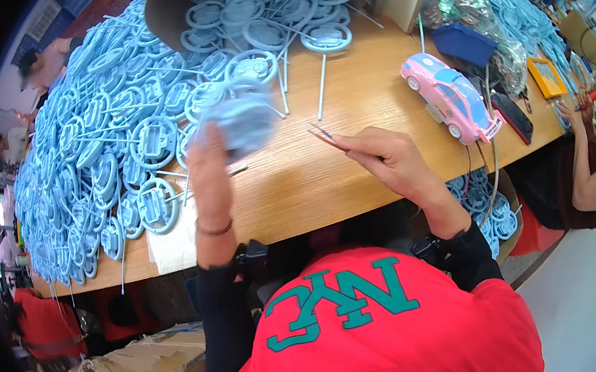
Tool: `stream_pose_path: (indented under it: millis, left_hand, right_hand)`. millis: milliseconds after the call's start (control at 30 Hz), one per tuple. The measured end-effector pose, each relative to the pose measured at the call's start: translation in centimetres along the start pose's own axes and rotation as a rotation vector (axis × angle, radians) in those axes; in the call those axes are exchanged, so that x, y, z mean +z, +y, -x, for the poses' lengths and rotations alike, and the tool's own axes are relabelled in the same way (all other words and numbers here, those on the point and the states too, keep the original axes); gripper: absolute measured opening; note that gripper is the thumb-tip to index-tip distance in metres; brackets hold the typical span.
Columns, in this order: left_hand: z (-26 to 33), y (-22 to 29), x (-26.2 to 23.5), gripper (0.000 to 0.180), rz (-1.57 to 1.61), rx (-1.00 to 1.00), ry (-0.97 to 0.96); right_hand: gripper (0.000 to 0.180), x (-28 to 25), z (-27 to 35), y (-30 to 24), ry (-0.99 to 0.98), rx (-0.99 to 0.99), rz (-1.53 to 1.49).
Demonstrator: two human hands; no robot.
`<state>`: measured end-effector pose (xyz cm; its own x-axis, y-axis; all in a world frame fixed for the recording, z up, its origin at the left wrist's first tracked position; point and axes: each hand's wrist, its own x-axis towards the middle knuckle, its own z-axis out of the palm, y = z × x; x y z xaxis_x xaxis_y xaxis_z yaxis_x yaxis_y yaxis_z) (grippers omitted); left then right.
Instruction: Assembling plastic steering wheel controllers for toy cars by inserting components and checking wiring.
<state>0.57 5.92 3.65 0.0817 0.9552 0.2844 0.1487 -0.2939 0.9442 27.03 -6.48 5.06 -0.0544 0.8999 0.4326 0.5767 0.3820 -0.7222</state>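
A blurred blue part (244,122) sits clamped in the fingers of the left hand (210,167), raised over the table (348,108) just right of the big heap of blue ring parts (101,145). The right hand (389,158), to the right of that part and apart from it, is closed on thin cutters (325,136) whose tips point toward it. Beyond the part, a cardboard box (170,10) spills more rings, and well to its right lie a pink toy car (448,97) and a dark blue tray (464,41).
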Motion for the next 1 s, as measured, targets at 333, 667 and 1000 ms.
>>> stream_pose_path:
  millis: [333,667,1000]
  left_hand:
    - [6.0,8.7,-18.5,0.064,0.513,1.044,0.802]
    - [-11.4,-2.3,5.8,0.058,-0.587,0.571,-0.243]
    - [-11.1,-3.4,8.4,0.029,-0.999,0.450,-0.243]
  right_hand:
    - [0.028,0.2,-0.1,0.8,-0.050,0.071,-0.103]
    - [0.027,-0.6,0.4,-0.1,-0.010,0.050,-0.050]
    - [0.027,-1.2,0.2,0.0,-0.012,0.047,-0.018]
